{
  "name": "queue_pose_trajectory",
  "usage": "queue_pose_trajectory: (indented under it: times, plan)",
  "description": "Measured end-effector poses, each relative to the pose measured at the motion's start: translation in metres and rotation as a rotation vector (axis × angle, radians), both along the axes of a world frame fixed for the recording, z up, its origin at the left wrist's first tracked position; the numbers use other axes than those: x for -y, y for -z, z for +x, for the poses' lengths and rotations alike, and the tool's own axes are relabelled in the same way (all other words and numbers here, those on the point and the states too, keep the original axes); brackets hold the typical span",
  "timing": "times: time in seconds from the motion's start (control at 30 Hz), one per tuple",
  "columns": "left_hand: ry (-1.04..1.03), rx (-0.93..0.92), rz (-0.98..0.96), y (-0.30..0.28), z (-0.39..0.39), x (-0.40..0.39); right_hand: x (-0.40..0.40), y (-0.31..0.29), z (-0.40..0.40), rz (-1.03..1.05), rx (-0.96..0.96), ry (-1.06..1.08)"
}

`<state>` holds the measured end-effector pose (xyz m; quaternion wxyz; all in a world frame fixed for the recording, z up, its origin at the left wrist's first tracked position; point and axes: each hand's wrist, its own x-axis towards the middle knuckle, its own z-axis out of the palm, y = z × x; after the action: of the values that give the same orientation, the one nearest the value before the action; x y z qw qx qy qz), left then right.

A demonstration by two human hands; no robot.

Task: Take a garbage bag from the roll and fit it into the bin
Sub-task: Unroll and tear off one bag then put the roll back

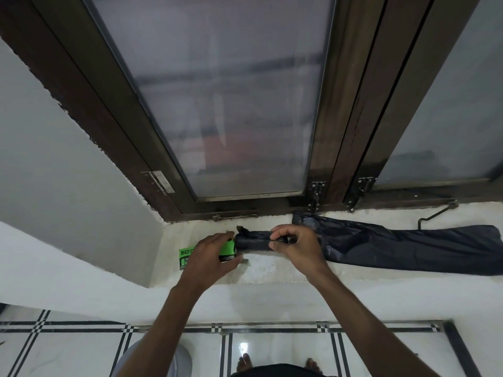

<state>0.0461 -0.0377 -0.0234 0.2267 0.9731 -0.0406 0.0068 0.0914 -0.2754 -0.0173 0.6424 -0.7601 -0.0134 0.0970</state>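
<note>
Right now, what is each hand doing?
Left hand: grips the green-labelled roll of dark garbage bags.
Right hand: pinches the dark plastic bag at the roll.

This looks like a room in a home, seen at a window. A dark wooden window frame (114, 123) holds frosted glass panes (231, 104), with a metal hinge (159, 180) and latches at its foot. Below runs a rough whitewashed sill (272, 268) set into plain white walls (54, 159). The glossy white floor tiles (272, 346) carry black stripe borders, and bare toes (245, 361) stand on them.
</note>
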Motion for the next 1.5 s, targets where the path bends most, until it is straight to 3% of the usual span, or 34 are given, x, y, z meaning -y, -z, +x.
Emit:
queue_pose_trajectory:
  times: [0.37,0.63,0.87,0.97,1.1,1.17,1.27,1.4,1.5]
  plan:
    - [0.073,-0.091,-0.098,-0.007,0.002,-0.006,-0.009,0.000,0.006,0.069,-0.263,-0.121]
    - [0.081,-0.113,-0.056,0.004,0.005,-0.010,-0.074,0.022,-0.017,-0.127,0.029,-0.138]
    - [0.007,-0.171,-0.163,0.008,0.007,-0.015,-0.076,0.030,-0.018,0.098,-0.133,-0.187]
    - [0.097,-0.114,-0.092,0.009,0.012,-0.016,-0.060,0.032,-0.018,-0.089,-0.047,-0.124]
    - [0.148,-0.083,-0.083,0.007,0.013,-0.016,-0.044,0.039,-0.016,-0.400,0.123,-0.351]
    - [0.169,-0.087,-0.063,0.007,0.012,-0.015,-0.044,0.043,-0.013,-0.528,0.226,-0.361]
    - [0.164,-0.074,0.008,0.006,0.010,-0.009,-0.049,0.040,-0.009,-0.524,0.211,-0.251]
    - [0.113,0.013,0.105,0.006,0.008,0.002,-0.052,0.031,-0.005,-0.508,0.146,-0.255]
    - [0.079,0.026,0.091,0.007,0.009,0.005,-0.053,0.025,-0.002,-0.384,0.038,-0.245]
